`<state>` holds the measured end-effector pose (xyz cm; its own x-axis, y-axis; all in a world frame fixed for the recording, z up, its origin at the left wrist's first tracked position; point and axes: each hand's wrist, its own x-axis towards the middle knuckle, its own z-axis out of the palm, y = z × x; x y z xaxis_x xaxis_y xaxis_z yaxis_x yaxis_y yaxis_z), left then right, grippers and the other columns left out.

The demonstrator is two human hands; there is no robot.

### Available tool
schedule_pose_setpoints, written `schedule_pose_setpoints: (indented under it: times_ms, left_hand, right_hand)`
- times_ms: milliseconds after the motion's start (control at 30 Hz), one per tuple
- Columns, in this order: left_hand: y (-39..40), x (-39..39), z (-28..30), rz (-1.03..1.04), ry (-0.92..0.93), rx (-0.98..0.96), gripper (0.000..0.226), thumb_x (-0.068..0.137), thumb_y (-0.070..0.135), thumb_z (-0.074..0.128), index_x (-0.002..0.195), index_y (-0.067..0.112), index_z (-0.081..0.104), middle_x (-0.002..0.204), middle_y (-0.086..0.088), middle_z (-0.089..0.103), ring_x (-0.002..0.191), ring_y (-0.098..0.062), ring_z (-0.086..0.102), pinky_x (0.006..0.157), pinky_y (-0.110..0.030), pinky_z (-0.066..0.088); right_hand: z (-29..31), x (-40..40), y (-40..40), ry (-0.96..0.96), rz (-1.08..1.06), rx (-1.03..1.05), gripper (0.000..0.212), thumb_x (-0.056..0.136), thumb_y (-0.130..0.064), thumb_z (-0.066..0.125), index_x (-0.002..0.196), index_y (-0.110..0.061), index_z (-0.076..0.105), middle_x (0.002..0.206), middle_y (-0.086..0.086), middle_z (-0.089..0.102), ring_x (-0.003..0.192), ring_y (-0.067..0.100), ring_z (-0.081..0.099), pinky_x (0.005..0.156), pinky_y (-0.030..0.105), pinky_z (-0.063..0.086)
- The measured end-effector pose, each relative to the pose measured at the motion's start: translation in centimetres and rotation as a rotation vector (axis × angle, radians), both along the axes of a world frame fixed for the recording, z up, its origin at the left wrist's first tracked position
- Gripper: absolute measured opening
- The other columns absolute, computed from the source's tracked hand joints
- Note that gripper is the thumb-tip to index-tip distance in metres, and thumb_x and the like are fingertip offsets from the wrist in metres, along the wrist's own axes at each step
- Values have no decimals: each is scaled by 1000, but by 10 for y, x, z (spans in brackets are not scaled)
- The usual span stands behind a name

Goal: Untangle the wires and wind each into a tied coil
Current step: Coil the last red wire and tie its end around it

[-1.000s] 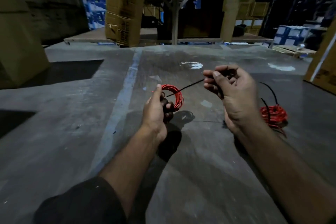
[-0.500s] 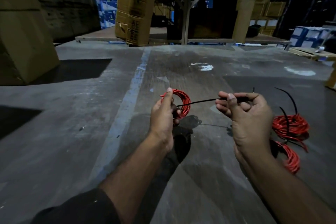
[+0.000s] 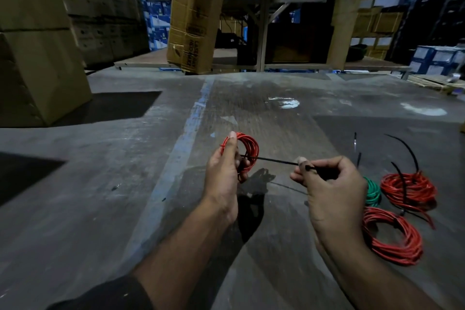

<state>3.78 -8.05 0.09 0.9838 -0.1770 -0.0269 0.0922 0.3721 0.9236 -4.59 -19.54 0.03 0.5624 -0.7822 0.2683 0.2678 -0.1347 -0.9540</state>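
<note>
From the head view, the left hand (image 3: 222, 173) held a small red coil (image 3: 247, 152) above the floor (image 3: 100, 184), its grip closed around one side of the loops. The right hand (image 3: 329, 184) pinched a black tie (image 3: 274, 160) that ran taut from the coil, thumb and fingers shut on its tail. Two larger red coils (image 3: 407, 190) (image 3: 392, 239) and a green one (image 3: 372, 190) lay on the floor just beside the right wrist. This looked like the tying step: the next move probably called for a steady pull to cinch the tie, then setting the coil down with the others.
</note>
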Motion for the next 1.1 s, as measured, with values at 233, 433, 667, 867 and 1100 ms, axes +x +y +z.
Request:
schedule_pose_setpoints:
  times_ms: [233, 433, 667, 867, 1100]
  left_hand:
    - [-3, -5, 0, -16, -38, 69, 31, 94, 56, 52, 85, 26, 55, 68, 9, 50, 73, -10, 51, 64, -27, 39]
    - [-6, -6, -5, -36, -58, 123, 48, 95, 64, 43, 66, 25, 44, 55, 9, 43, 54, -7, 43, 58, -29, 32]
    - [-11, -9, -6, 22, -29, 143, 33, 100, 39, 45, 72, 22, 50, 51, 9, 43, 49, -6, 43, 55, -28, 32]
    - [-11, -8, -9, -3, -79, 126, 32, 102, 40, 45, 101, 21, 71, 55, 13, 47, 51, -1, 46, 50, -18, 38]
    - [-10, -13, -2, -15, -110, 87, 36, 103, 37, 45, 107, 16, 74, 44, 15, 52, 45, 2, 52, 48, -15, 44]
  right_hand:
    - [-1, 4, 5, -20, 117, 268, 21, 88, 2, 64, 81, -9, 48, 83, 18, 66, 69, 24, 71, 57, 24, 56]
    - [-8, 11, 15, -115, 379, 675, 16, 87, 10, 60, 88, -4, 52, 64, 7, 66, 62, 14, 68, 70, 25, 61]
    - [-8, 9, 18, -133, 461, 775, 14, 88, 7, 61, 83, -4, 52, 73, 13, 65, 66, 15, 68, 64, 23, 61]
    - [-10, 9, 21, -84, 447, 738, 14, 86, 3, 64, 82, -7, 55, 69, 11, 68, 63, 12, 68, 59, 20, 57]
    - [-2, 4, 21, -29, 378, 383, 11, 84, -3, 71, 87, -3, 61, 71, 11, 68, 60, 14, 64, 48, 15, 49]
